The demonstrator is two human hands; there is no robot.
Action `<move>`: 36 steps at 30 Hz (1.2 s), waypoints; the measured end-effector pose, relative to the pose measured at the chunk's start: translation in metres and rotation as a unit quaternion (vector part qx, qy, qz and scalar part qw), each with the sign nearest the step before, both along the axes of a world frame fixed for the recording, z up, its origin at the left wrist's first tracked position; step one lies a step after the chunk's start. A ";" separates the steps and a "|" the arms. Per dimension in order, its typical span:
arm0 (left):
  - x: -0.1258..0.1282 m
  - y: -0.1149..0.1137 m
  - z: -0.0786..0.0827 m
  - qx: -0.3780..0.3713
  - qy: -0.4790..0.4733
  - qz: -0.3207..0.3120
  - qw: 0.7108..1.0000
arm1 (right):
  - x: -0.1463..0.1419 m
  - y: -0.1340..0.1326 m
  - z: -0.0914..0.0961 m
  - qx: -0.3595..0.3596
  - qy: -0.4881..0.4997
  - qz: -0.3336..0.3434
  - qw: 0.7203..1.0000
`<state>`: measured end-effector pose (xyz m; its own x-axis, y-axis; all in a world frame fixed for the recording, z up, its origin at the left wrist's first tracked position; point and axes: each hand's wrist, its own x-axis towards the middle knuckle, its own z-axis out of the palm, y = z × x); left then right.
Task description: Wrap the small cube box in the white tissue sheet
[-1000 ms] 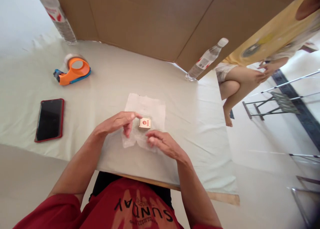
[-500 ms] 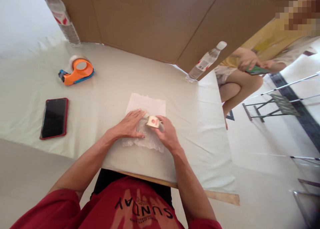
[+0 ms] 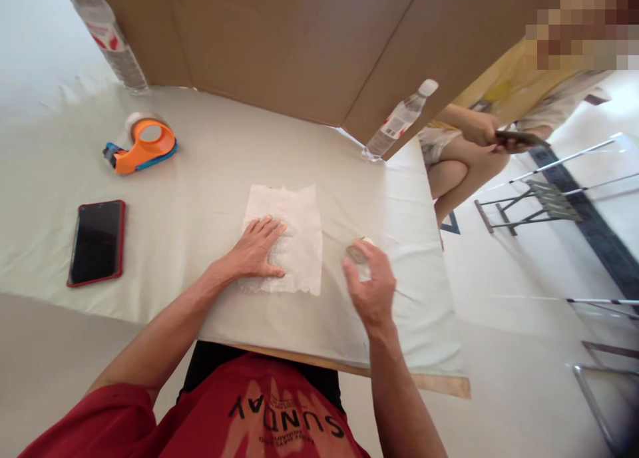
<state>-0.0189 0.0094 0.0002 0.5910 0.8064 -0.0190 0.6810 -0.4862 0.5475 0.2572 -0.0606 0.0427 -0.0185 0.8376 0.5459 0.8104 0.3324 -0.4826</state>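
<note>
The left hand (image 3: 257,248) lies palm down on the thin white rectangular sheet of crinkled wrapping (image 3: 299,235). Its grip is spread, with the fingers flat on the sheet's left half. The right hand (image 3: 372,288) is just right of the sheet, clear of its edge, and its grip pinches a small pale cardboard box (image 3: 357,253) between thumb and fingertips. The fingers cover most of the box, and I cannot tell whether it touches the cloth. The sheet rests on the pale cloth-covered table (image 3: 210,165), rumpled at its near left corner by the left hand.

A black smartphone in a red case (image 3: 97,241) lies face up well to the left of the sheet. An orange and blue tape dispenser (image 3: 142,145) sits beyond the sheet to the left. A clear plastic water bottle with a white cap (image 3: 397,122) stands beyond the sheet to the right, against the brown cardboard wall (image 3: 299,45). A second clear plastic bottle (image 3: 107,35) stands far beyond the sheet to the left. Past the table on the sheet's right, another person in a yellow top (image 3: 504,88) sits holding a dark phone (image 3: 519,137).
</note>
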 end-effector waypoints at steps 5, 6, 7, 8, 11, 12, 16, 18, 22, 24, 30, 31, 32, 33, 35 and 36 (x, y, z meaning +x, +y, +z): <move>0.002 -0.001 0.000 0.025 0.039 0.007 0.999 | -0.077 0.035 0.008 -0.104 -0.052 0.233 0.966; 0.003 -0.001 0.000 0.030 0.043 0.005 0.999 | -0.084 0.048 0.003 -0.129 -0.076 0.237 0.960; 0.003 -0.001 0.001 0.033 0.047 0.004 0.998 | -0.087 0.061 -0.003 -0.157 -0.101 0.222 0.957; 0.003 -0.001 0.001 0.034 0.052 0.001 0.998 | -0.085 0.073 -0.009 -0.183 -0.124 0.189 0.957; 0.004 -0.001 0.004 0.030 0.068 0.001 0.997 | -0.063 0.094 -0.026 -0.225 -0.173 0.112 0.952; 0.003 -0.001 0.005 0.027 0.071 0.001 0.997 | -0.052 0.095 -0.029 -0.221 -0.181 0.110 0.952; 0.003 -0.001 0.007 0.023 0.073 -0.001 0.997 | -0.007 0.069 -0.022 -0.213 -0.215 0.148 0.942; 0.002 -0.002 0.008 0.025 0.073 -0.002 0.997 | 0.008 0.049 -0.010 -0.180 -0.216 0.160 0.946; 0.002 -0.002 0.008 0.025 0.074 -0.004 0.997 | 0.022 0.024 0.015 -0.072 -0.138 0.102 0.983; 0.001 -0.001 0.008 0.027 0.066 0.003 0.997 | 0.029 0.023 0.015 -0.068 -0.125 0.052 0.989; -0.001 0.003 0.010 0.019 0.038 0.025 0.999 | 0.057 0.034 -0.011 -0.197 -0.073 -0.068 0.975; -0.001 0.004 0.010 0.019 0.036 0.024 0.999 | 0.055 0.032 -0.008 -0.187 -0.037 -0.067 0.979; -0.001 0.004 0.010 0.019 0.034 0.023 0.999 | 0.051 0.029 -0.001 -0.166 0.003 -0.060 0.984; -0.001 0.004 0.009 0.020 0.033 0.022 0.999 | 0.042 0.026 0.008 -0.143 0.044 -0.048 0.988; 0.000 0.004 0.008 0.020 0.032 0.020 0.999 | 0.016 0.022 0.030 -0.098 0.112 0.008 0.989; 0.000 0.004 0.008 0.019 0.032 0.020 0.999 | 0.000 0.022 0.040 -0.078 0.128 0.046 0.988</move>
<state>-0.0190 0.0133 0.0081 0.5570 0.8302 -0.0249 0.7334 -0.4775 0.4839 0.2574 -0.0385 0.0822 0.0235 0.9130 0.4072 0.6244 0.3047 -0.7192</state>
